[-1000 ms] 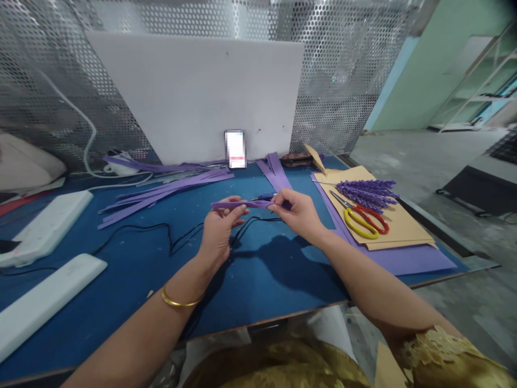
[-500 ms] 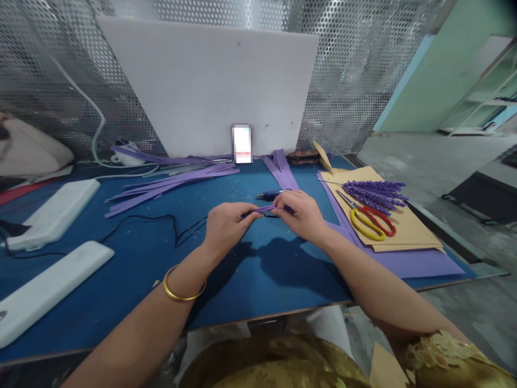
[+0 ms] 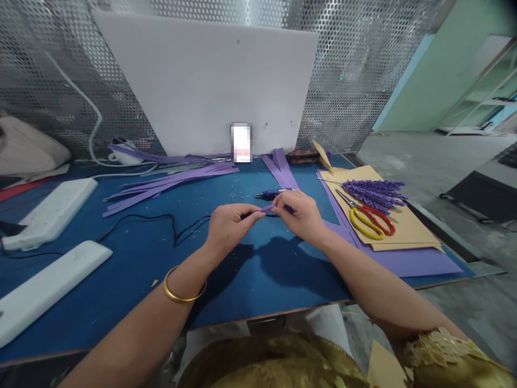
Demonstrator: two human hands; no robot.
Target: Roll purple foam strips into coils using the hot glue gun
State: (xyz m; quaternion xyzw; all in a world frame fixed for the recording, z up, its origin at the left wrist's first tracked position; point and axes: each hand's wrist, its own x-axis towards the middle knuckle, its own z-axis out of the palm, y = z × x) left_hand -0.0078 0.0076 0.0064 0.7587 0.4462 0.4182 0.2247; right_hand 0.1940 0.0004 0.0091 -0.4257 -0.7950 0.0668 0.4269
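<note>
A narrow purple paper strip (image 3: pixel 268 208) is stretched between my two hands, a little above the blue table. My left hand (image 3: pixel 231 222) pinches its left end between thumb and finger; a gold bangle circles that wrist. At the other end, my right hand (image 3: pixel 298 213) is closed on the strip with thumb and fingers, its fingertips partly hidden. Just behind the hands lies a dark blue glue gun (image 3: pixel 271 194), partly covered by my right hand. Its black cord (image 3: pixel 155 217) runs off to the left.
Cut purple strips (image 3: pixel 169 186) lie at the back left. A phone (image 3: pixel 241 143) leans against a white board (image 3: pixel 210 81). Red-and-yellow scissors (image 3: pixel 367 220) and purple flower sprigs (image 3: pixel 374 194) rest on tan sheets (image 3: pixel 407 234) at right. White power strips (image 3: pixel 52 213) are at left.
My left hand has shifted slightly right, toward my right hand, and less of the strip shows between them. Both hands keep their hold.
</note>
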